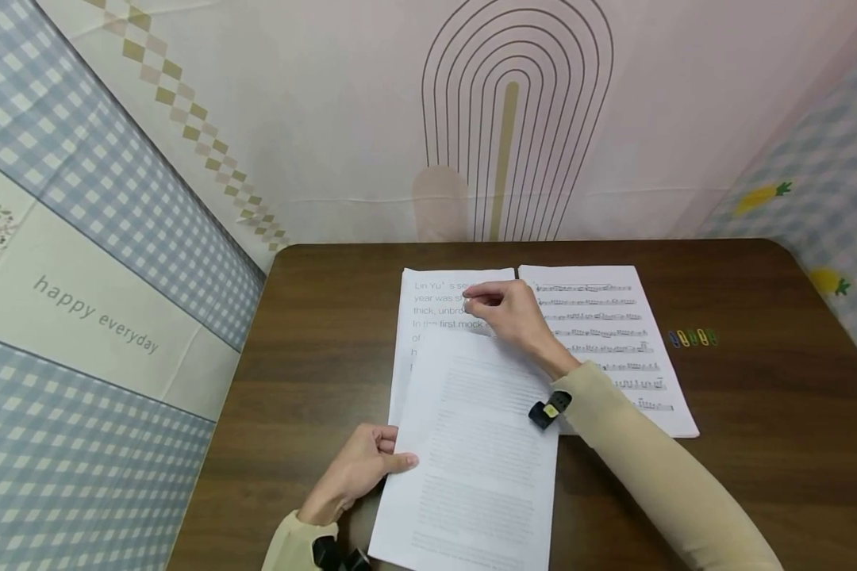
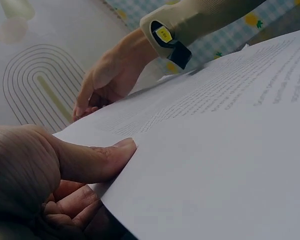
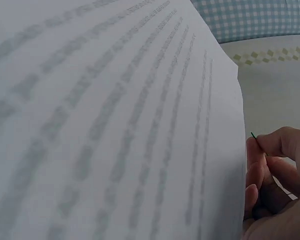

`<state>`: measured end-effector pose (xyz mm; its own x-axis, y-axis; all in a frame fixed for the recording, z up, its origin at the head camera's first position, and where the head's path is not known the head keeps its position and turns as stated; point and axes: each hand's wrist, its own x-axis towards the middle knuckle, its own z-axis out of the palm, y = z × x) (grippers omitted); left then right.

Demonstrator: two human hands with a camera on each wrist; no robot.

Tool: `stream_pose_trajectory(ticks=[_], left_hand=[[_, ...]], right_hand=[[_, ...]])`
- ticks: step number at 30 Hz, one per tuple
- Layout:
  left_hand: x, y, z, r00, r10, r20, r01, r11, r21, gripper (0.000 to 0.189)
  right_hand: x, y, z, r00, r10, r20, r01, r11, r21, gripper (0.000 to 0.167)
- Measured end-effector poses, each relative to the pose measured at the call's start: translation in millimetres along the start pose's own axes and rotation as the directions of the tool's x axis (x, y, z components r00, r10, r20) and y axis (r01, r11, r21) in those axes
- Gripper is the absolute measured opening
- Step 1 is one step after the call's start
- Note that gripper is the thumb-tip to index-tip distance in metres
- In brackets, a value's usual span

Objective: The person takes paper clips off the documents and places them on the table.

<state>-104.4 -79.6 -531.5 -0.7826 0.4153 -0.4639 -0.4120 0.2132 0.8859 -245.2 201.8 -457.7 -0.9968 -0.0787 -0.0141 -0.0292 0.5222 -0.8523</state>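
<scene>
My left hand [image 1: 360, 468] grips the left edge of a sheaf of printed paper [image 1: 486, 444], thumb on top and fingers beneath. In the left wrist view the thumb of that left hand [image 2: 85, 160] presses on the curving sheet [image 2: 200, 165]. At the sheaf's top edge my right hand [image 1: 514, 316] pinches a small green paper clip [image 3: 254, 136], mostly hidden by the fingertips in the right wrist view. The sheaf is raised and tilted, partly covering a large-print text page [image 1: 403, 373].
A stack of sheet music [image 1: 600, 317] lies at the right, partly under my right forearm. Further right, several coloured paper clips [image 1: 693, 338] lie in a row on the brown table [image 1: 314, 341]. A patterned cloth wall [image 1: 343, 119] stands behind the table's far edge.
</scene>
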Motion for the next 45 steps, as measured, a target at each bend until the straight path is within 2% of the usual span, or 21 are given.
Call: stream_pose_trajectory(ticks=[8,13,19,24,31,38,45], left_hand=[[-3.5,5.3,-18.5,0.996,0.018,-0.085,-0.018,1.000,-0.006,0.030],[-4.4,6.5,-30.8,0.992,0.029,-0.121,-0.032,0.999,-0.022,0.030],[-6.0,7.3,-43.6,0.984,0.018,-0.179,-0.017,1.000,0.006,0.031],[-7.9,8.4,-54.9,0.971,0.004,-0.238,0.000,1.000,0.018,0.030],[-7.4,10.2,-70.5,0.942,-0.017,-0.335,0.023,1.000,0.015,0.031],[-9.9,11.7,-93.2,0.930,-0.013,-0.368,0.031,0.999,0.042,0.033],[-14.5,14.8,-114.6,0.910,-0.033,-0.414,0.076,0.993,0.088,0.035]], right_hand=[[-10.6,11.5,-19.7,0.999,0.002,-0.047,-0.001,1.000,0.024,0.024],[-20.2,21.9,-35.8,0.996,0.044,-0.080,-0.041,0.998,0.039,0.028],[-34.3,33.1,-56.9,0.989,0.069,-0.132,-0.062,0.996,0.058,0.030],[-44.3,44.5,-74.5,0.981,0.082,-0.175,-0.077,0.997,0.031,0.032],[-54.3,62.9,-100.0,0.962,0.087,-0.257,-0.097,0.995,-0.026,0.035],[-64.9,80.6,-123.3,0.945,0.138,-0.296,-0.164,0.984,-0.066,0.039],[-73.0,104.7,-151.1,0.911,0.193,-0.363,-0.238,0.968,-0.082,0.042]])
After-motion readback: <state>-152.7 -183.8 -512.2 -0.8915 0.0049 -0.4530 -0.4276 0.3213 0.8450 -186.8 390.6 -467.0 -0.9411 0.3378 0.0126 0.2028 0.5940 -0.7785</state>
